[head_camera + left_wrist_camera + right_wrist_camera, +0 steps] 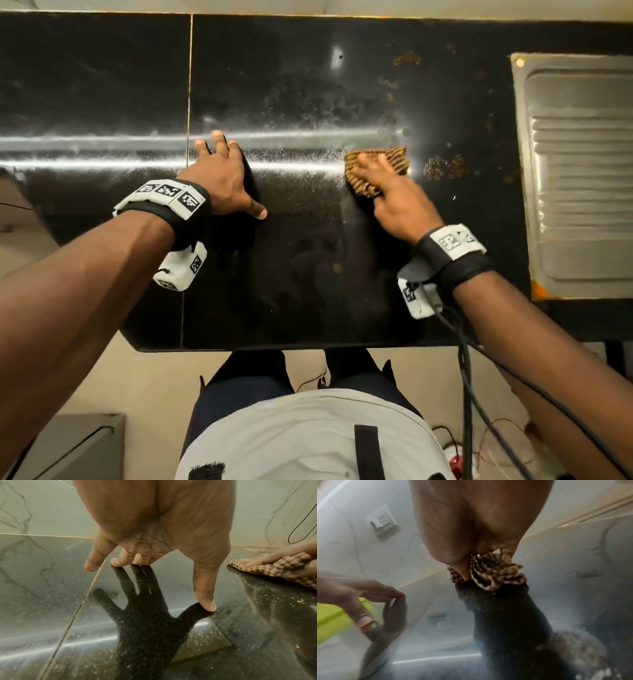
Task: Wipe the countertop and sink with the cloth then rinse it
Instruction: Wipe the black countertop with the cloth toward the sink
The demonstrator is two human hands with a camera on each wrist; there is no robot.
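Resting spread, straight fingertips (pixel 218 135) on the black table (pixel 308 260), the left hand (pixel 222 178) holds nothing; the right hand (pixel 394 202) bunches the brown checked cloth (pixel 395 156) against the table, its long axis slanting from near left to far right.

Left hand (pixel 219 181) is spread out, straight fingers aimed at 12 o'clock, tips and thumb planted. Right hand (pixel 394 202), off at its 3 o'clock, has fingers bunching up a brown checked cloth (pixel 397 156).

A white socket (pixel 382 520) sits on the marbled wall (pixel 351 555), dark cables (pixel 466 394) over the floor (pixel 154 377).
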